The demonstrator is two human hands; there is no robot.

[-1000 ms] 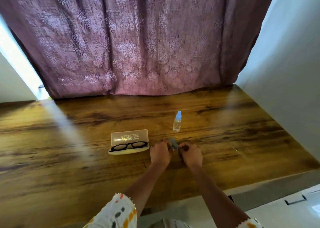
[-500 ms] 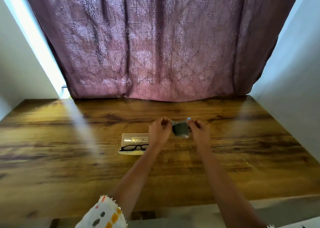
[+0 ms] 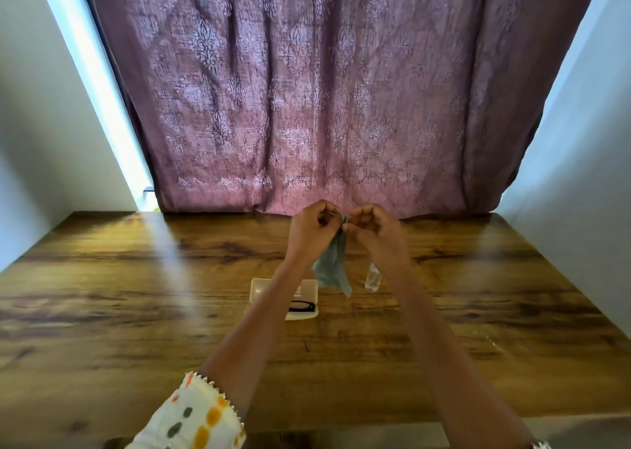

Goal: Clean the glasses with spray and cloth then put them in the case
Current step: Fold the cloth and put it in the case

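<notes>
A grey-green cloth [image 3: 333, 269] hangs in the air above the table, pinched at its top edge between my left hand [image 3: 312, 231] and my right hand [image 3: 374, 231], which are raised close together. Below them an open cream case [image 3: 261, 286] lies on the wooden table [image 3: 136, 295] with the black glasses [image 3: 302, 307] inside it; my left forearm hides part of both. A small clear spray bottle [image 3: 372, 278] stands upright to the right of the case, partly behind my right wrist.
A purple patterned curtain [image 3: 307, 107] hangs behind the table's far edge. White walls close in on the left and right sides. The table's front edge runs across the bottom of the view.
Both hands have lifted from the tabletop with the cloth, which now hangs unfolded below them. The camera has tilted up, showing more curtain.
</notes>
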